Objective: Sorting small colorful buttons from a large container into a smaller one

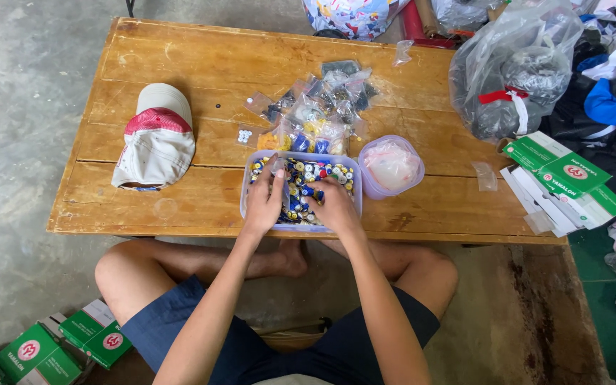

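Your left hand (264,203) and right hand (336,207) dig into a clear tub (245,192) of small buttons (306,178); fingertips buried, so neither grip's hold shows. Bagged buttons (322,107) at twelve o'clock.

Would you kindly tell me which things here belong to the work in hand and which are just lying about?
In hand: left hand and right hand in the clear tub of small colourful pieces; small plastic bags; round tub.

Lying about: cap; green boxes; big plastic sack.

Clear rect. plastic tub (245,187) at table's (180,64) near edge, centre; full of small multicoloured buttons (306,187), both hands in it.
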